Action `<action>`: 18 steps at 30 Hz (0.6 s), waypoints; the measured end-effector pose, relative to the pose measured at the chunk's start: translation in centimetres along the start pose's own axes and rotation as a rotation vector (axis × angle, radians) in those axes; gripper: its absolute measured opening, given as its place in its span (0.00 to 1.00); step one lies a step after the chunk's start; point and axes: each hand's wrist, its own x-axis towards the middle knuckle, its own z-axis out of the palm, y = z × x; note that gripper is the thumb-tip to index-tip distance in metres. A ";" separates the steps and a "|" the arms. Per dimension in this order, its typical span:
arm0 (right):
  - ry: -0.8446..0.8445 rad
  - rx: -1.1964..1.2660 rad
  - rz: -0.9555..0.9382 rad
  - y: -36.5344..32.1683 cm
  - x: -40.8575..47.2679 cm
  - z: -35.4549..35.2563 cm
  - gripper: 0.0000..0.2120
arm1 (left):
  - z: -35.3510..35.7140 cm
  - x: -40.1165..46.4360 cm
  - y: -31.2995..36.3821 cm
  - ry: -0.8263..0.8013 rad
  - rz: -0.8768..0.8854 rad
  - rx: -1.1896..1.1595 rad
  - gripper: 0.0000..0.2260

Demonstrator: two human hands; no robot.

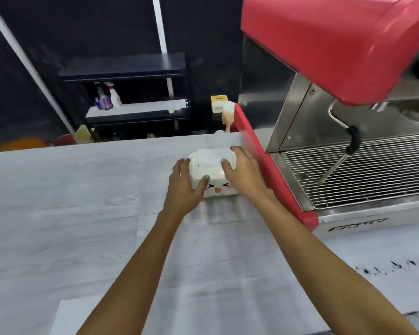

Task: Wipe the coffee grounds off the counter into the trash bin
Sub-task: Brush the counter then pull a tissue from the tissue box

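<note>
The left hand [184, 187] is gripping the left side of a white tissue box [214, 175], fingers wrapping over its top edge and thumb pressing against its front face. The right hand [242, 172] is lying on the box's right side with fingers spread over the top, just beside the white tissue [209, 157] that is sticking up from the slot; whether it is pinching the tissue I cannot tell. The box is sitting on the grey tabletop [70, 201], its front showing a small cartoon face, right beside the red edge of an espresso machine [336, 56]. The coffee grounds [394, 265] are lying scattered as dark specks on the tabletop well to the right of both hands, in front of the machine's steel drip tray [363, 170].
</note>
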 end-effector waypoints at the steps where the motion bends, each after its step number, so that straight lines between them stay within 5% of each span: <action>1: -0.010 -0.009 0.028 -0.1 1.1 0.3 0.24 | 0.1 0.4 -0.1 -0.020 -0.013 -0.008 0.35; 11: -0.231 -0.137 0.126 1.3 7.0 3.2 0.28 | 0.4 0.9 -1.3 -0.080 -0.010 -0.041 0.35; 18: -0.147 0.061 0.059 2.0 6.9 2.9 0.13 | 0.4 0.6 -1.9 -0.076 0.012 -0.042 0.36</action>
